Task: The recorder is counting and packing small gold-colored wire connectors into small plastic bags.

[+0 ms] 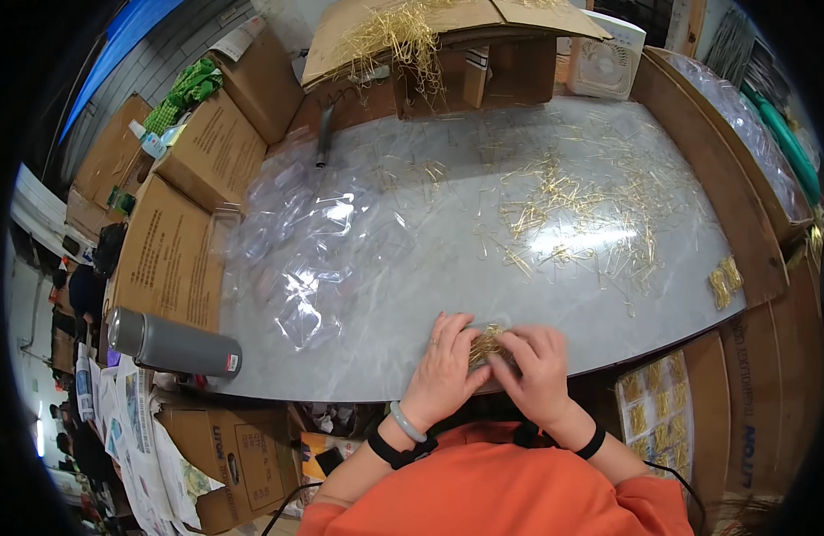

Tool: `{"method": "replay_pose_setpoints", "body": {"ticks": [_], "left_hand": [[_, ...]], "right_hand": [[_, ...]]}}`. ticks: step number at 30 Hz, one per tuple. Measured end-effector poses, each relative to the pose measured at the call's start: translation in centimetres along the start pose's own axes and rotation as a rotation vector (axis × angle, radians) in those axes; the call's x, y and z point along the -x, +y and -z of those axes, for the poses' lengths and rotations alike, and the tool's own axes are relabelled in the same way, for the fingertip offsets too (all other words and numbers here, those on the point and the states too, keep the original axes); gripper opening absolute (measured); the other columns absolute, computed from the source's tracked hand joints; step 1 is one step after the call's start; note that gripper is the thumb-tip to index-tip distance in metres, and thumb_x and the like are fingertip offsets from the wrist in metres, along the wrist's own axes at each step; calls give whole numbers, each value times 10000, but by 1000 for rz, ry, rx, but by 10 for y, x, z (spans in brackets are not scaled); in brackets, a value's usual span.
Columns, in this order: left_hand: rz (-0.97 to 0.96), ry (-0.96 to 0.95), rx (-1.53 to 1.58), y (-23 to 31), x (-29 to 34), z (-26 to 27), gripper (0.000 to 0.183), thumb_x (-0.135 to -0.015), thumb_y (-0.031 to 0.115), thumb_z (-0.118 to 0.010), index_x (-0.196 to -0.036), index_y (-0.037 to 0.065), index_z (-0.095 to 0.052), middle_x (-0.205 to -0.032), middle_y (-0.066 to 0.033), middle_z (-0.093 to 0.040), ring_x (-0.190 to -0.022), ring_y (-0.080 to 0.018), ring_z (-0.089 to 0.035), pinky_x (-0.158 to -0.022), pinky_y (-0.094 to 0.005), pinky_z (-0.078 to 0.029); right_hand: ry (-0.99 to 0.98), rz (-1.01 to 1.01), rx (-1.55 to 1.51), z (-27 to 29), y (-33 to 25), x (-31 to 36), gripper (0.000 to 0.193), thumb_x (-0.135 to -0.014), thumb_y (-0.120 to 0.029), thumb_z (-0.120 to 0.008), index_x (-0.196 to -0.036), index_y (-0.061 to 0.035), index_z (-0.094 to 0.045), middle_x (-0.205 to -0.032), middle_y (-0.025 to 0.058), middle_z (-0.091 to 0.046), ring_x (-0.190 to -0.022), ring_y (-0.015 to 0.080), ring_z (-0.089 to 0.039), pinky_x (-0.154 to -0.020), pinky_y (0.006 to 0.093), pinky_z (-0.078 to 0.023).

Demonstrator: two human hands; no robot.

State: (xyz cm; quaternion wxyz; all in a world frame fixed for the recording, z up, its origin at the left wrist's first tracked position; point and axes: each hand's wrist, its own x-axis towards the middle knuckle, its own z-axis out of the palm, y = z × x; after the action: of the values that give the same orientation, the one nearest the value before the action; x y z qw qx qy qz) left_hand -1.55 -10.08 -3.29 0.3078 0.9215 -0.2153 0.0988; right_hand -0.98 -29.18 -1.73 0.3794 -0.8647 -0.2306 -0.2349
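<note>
Locate the bundle of gold wire pieces (489, 345) at the lower centre of the frame, beside the lower edge of the surface (439, 259). Note its placement directly between left hand (440, 364) and right hand (539, 368), touching both, with neither clearly nearer. Observe the fingers of both hands: partly curled, closed in on the bundle from opposite sides and apparently holding it; exact fingertip contact partly hidden. Treat the long axis as uncertain, both ends being largely covered. Distinguish from the loose gold wires (573, 210) right of the frame's centre and the small gold bundles (724, 282) farther right, well apart from the fingers.
</note>
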Motion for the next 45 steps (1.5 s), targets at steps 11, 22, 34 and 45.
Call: {"method": "replay_pose_setpoints", "body": {"ticks": [11,22,34,45], "left_hand": [[-10,47,19,-1,2,-6,579,-909,329,-759,-1305,-16,-517,-1411,-214,-462,-1342,-457,-447,-1205,-589,-327],[-7,79,157,-5,3,-3,511,-807,211,-842,-1180,-7,-569,-1417,-217,-495,-1349,-451,-475,-1183,-547,-369],[1,64,141,1,2,5,530,-758,237,-894,-1125,-10,-602,-1434,-243,-532,-1362,-444,-488,-1121,-488,-424],[-25,93,109,1,2,-2,489,-765,230,-889,-1078,-21,-610,-1426,-259,-525,-1352,-456,-482,-1116,-495,-418]], "right_hand": [[-66,-22,-55,1,3,13,383,-897,-4,-668,-1278,-18,-632,-1200,154,-702,-1231,368,-630,-1149,572,-347],[-117,-123,-43,-16,8,-3,280,-882,-100,-740,-1150,-50,-677,-1238,138,-662,-1179,340,-602,-1082,517,-417],[-169,-203,86,46,51,-8,583,-986,-270,-672,-1481,-23,-485,-1587,252,-391,-1486,464,-331,-1213,540,-299],[-432,-374,561,129,182,-29,835,-918,-647,-623,-1532,-108,-449,-1612,283,-307,-1488,534,-242,-1216,624,-203]]}}
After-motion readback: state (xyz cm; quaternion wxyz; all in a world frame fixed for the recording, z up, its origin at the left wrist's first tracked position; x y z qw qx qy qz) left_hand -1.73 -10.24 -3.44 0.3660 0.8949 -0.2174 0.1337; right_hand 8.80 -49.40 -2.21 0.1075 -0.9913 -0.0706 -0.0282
